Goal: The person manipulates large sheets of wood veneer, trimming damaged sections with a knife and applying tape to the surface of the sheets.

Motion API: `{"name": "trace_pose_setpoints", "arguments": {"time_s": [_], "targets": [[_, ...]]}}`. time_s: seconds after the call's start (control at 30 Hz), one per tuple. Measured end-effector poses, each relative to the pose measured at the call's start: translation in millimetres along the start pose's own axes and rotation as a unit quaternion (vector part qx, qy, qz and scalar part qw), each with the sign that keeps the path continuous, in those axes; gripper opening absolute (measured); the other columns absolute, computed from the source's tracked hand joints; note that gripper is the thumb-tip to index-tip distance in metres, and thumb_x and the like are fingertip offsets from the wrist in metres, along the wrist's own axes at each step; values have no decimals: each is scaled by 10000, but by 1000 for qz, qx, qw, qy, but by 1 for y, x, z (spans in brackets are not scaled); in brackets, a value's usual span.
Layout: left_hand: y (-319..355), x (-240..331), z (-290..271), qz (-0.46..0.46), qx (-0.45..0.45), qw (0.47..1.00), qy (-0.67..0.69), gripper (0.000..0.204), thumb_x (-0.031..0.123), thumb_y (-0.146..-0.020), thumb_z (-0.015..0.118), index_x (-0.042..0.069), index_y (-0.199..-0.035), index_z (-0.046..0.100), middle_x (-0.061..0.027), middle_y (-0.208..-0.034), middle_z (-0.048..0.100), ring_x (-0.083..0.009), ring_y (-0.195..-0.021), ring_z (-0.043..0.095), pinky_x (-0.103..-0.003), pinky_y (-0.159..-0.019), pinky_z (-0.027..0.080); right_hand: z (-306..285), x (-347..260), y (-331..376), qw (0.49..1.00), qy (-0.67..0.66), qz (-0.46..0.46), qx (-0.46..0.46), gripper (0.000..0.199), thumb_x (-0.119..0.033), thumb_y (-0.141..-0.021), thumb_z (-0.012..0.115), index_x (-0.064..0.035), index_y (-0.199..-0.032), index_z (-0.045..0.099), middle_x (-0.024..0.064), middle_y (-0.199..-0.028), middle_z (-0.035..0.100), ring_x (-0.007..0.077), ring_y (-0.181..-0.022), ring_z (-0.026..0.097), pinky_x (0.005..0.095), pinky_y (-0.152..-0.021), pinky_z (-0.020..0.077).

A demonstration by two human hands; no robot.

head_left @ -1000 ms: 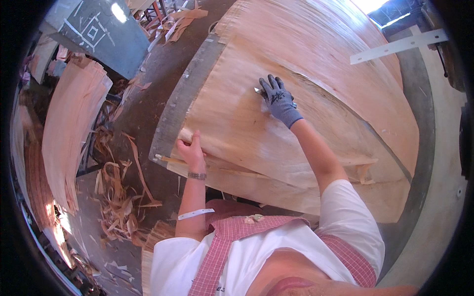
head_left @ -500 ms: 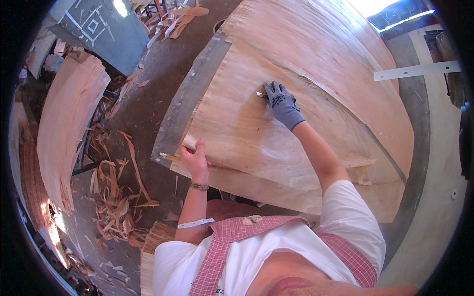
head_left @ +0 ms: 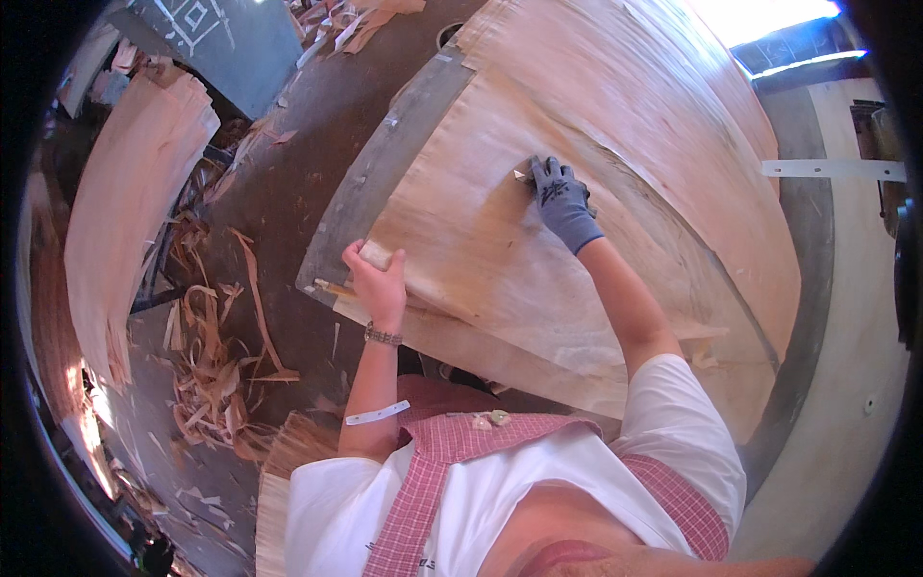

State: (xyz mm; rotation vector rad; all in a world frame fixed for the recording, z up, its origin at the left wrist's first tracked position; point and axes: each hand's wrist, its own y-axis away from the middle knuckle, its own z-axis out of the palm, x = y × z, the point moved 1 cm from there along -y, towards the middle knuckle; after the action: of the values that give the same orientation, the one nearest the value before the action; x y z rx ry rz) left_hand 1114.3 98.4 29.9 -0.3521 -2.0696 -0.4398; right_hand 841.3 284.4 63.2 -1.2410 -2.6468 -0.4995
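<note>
Thin pale wood veneer sheets (head_left: 461, 260) lie stacked in front of me. My bare left hand (head_left: 378, 284) is closed on the near left corner of the top sheet, thumb above, with the corner bent up between the fingers. In a grey-blue glove, my right hand (head_left: 564, 200) rests over the middle of the same sheet. Its fingers are wrapped around a knife, whose short pointed blade (head_left: 521, 176) sticks out to the left. The handle is mostly hidden by the glove.
A grey board (head_left: 370, 159) shows under the stack's left edge. Curled veneer scraps (head_left: 216, 375) litter the floor to the left, beside another veneer stack (head_left: 135, 207). A grey panel (head_left: 231, 48) stands at the far left. On the right, a white perforated strip (head_left: 832, 169) juts out.
My left hand has turned and bent the sheet's corner up a little more. My right hand stays over the sheet with the knife. The whole view has shifted slightly.
</note>
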Motion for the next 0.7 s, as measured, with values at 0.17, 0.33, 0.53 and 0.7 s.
{"name": "trace_pose_setpoints", "arguments": {"time_s": [0.17, 0.33, 0.53, 0.7], "targets": [[17, 59, -9, 205, -36, 932, -295, 887, 270, -738, 789, 107, -1452, 289, -204, -1466, 308, -367, -1372, 291, -560, -1085, 256, 5, 1, 1, 1000, 8, 11, 9, 540, -167, -872, 547, -163, -1393, 406, 105, -1275, 502, 296, -1137, 527, 458, -751, 562], [16, 53, 36, 359, -168, 876, -274, 926, 488, -780, 686, 201, -1526, 218, -125, -1593, 127, -339, -1472, 67, -570, -1166, 50, 1, 0, 3, 997, -39, -11, 63, 485, -211, -908, 538, -153, -1376, 426, 122, -1268, 519, 315, -1126, 538, 474, -789, 545], [10, 30, 57, 356, -159, 867, -310, 892, 578, -819, 592, 203, -1531, 208, -118, -1597, 121, -329, -1475, 61, -588, -1159, 45, 20, 57, -20, 983, -101, 132, 80, 403, -278, -961, 498, -125, -1333, 471, 153, -1345, 497, 349, -1155, 535, 481, -864, 512], [10, 24, 63, 387, -135, 860, -303, 889, 581, -820, 586, 204, -1531, 207, -118, -1595, 128, -324, -1476, 61, -622, -1144, 41, 67, 95, -23, 976, -162, 104, 98, 461, -340, -992, 417, -103, -1388, 412, 155, -1455, 409, 318, -1348, 389, 520, -971, 449]]}}
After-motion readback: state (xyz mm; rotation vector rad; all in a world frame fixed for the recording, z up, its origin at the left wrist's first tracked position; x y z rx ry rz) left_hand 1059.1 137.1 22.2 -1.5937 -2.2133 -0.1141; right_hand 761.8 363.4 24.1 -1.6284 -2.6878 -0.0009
